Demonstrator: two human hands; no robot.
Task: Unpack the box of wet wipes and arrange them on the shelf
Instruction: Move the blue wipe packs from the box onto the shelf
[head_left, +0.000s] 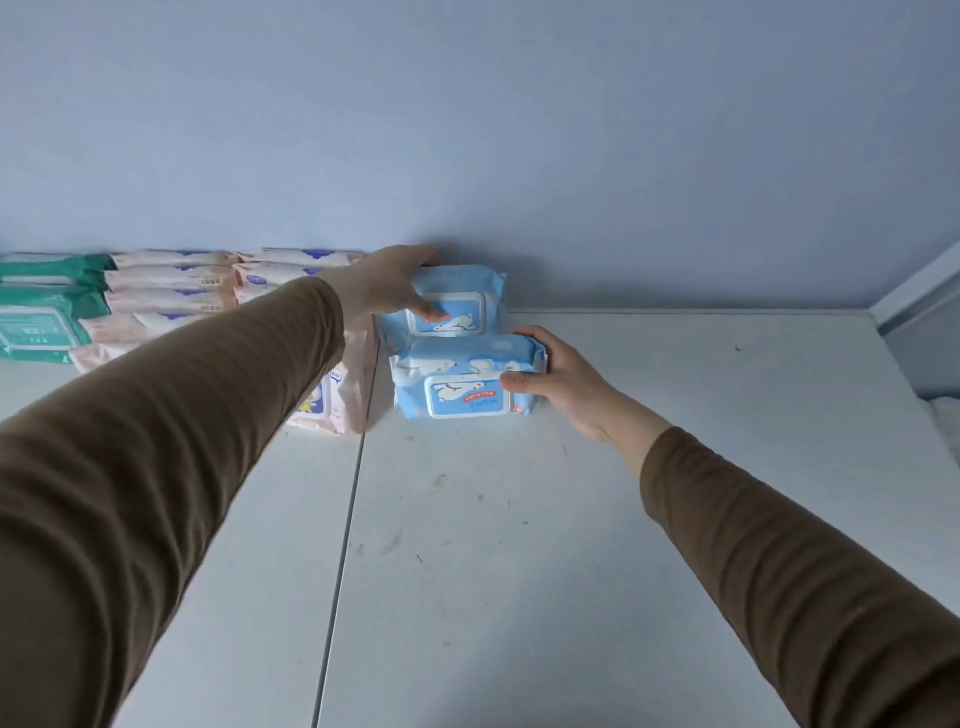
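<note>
Two blue wet-wipe packs with white bear lids stand on the white shelf (649, 467) near the back wall. My left hand (387, 283) grips the rear blue pack (462, 301), thumb on its lid and fingers over its top. My right hand (558, 379) holds the front blue pack (462, 382) by its right end, thumb on the lid corner. Both packs touch the shelf. The box is not in view.
Pink wipe packs (176, 291) are stacked in rows to the left, with one pink pack (343, 395) partly under my left sleeve. Green packs (44, 306) sit at the far left. A seam (343, 545) splits the shelf; a side wall (914, 306) bounds the right.
</note>
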